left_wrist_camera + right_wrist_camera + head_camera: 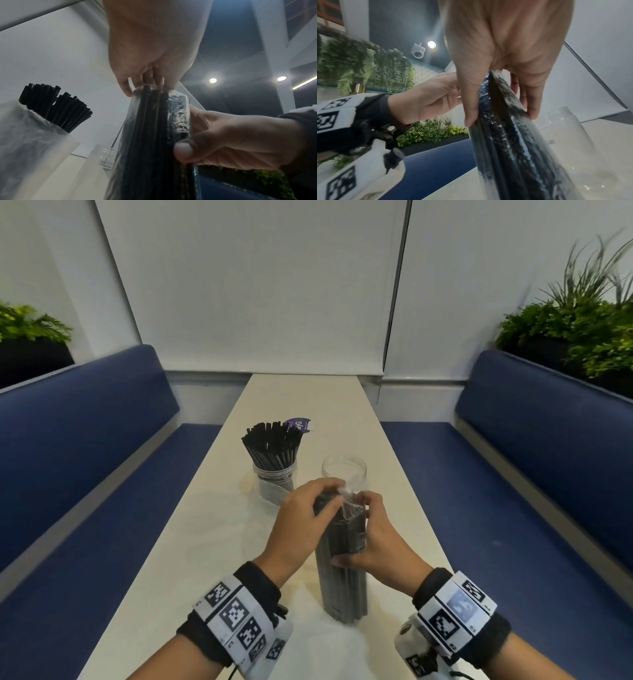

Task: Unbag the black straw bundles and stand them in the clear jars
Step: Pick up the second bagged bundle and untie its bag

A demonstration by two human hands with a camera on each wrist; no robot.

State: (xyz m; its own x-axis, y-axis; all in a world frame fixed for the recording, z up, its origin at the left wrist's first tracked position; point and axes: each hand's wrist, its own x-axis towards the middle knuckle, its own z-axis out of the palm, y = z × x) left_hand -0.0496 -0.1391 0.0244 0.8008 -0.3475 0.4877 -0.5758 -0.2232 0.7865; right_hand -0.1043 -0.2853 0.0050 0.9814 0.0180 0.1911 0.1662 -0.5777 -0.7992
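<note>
A bagged black straw bundle (342, 570) stands upright on the white table (191, 542), wrapped in clear plastic. My left hand (334, 498) pinches the plastic at the bundle's top end. My right hand (363, 525) grips the bundle's upper half, thumb on the near side. In the left wrist view the left hand's fingers (145, 81) sit on the bundle (150, 135) top, the right hand (231, 142) beside it. The right wrist view shows thumb and fingers (530, 108) around the bundle (505, 142). An empty clear jar (344, 470) stands just behind. Left of it, a second jar (274, 484) holds loose black straws (272, 446).
A purple-labelled wrapper (297, 424) lies behind the filled jar. Blue benches (85, 457) run along both sides of the narrow table. Planters with greenery (575, 330) sit behind the seat backs. A white wall closes the table's far end.
</note>
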